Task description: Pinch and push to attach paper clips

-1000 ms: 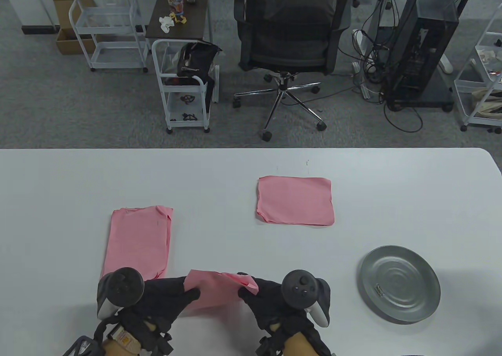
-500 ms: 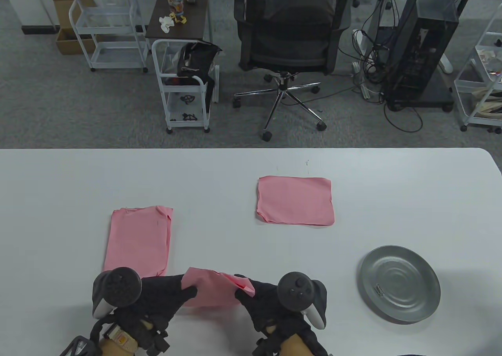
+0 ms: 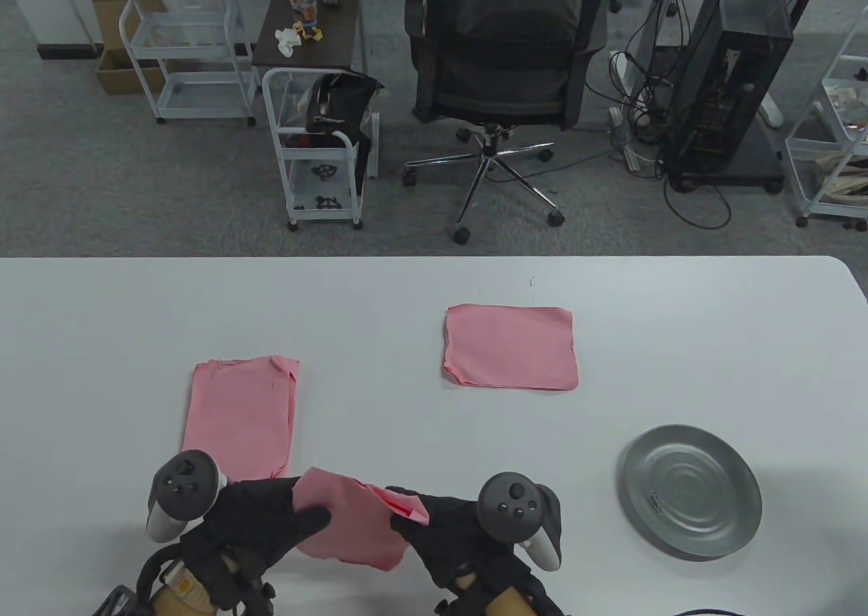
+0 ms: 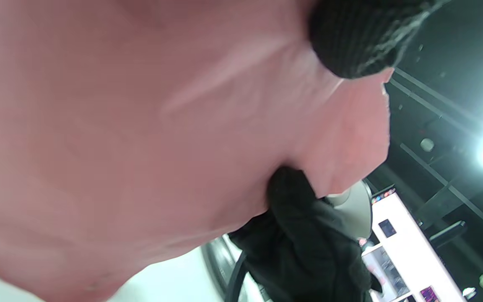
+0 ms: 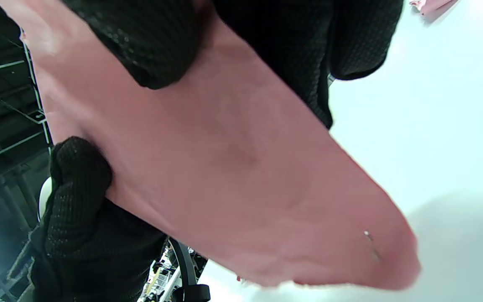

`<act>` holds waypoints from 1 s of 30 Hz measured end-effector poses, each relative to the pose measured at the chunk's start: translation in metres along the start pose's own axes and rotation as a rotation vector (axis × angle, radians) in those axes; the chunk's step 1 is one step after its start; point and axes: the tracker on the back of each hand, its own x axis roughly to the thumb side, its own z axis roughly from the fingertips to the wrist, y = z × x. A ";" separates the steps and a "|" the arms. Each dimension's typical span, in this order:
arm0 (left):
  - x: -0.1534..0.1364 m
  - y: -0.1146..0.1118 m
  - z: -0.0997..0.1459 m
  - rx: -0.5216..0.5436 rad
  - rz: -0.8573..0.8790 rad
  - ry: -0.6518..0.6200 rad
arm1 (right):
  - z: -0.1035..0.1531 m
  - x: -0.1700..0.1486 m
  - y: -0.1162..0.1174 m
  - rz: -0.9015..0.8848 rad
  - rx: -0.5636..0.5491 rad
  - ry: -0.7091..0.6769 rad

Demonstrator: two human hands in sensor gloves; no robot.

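At the near edge of the white counter (image 3: 102, 317), both gloved hands hold one pink folded sheet of paper (image 3: 349, 524) lifted and tilted between them. The left hand (image 3: 261, 521) grips the sheet's left edge, its black fingers (image 3: 308, 517) clamped over the top of the paper. The right hand (image 3: 451, 528) pinches the right edge, fingers (image 3: 407, 524) closed together on a small folded-up corner. In the right wrist view a small silver paper clip (image 5: 371, 243) sits near the sheet's lower corner, and a black thumb (image 5: 80, 176) presses the paper from the other side.

Just beyond the left hand lies a second pink folded sheet (image 3: 241, 416), flat on the counter. To the right, well apart from the hands, stands a round grey metal dish (image 3: 692, 490) with a small metal clip (image 3: 656, 503) lying in it. Farther back, near the middle of the counter, lies a third pink folded sheet (image 3: 510, 348).
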 end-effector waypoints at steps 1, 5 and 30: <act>-0.002 0.000 0.000 0.014 -0.006 0.009 | -0.001 -0.002 0.001 -0.010 0.006 0.006; -0.005 0.003 0.003 0.122 -0.019 0.028 | 0.004 -0.005 -0.015 -0.008 -0.041 0.081; -0.020 0.008 0.001 0.071 -0.027 0.089 | 0.112 -0.133 -0.166 0.741 -0.303 1.078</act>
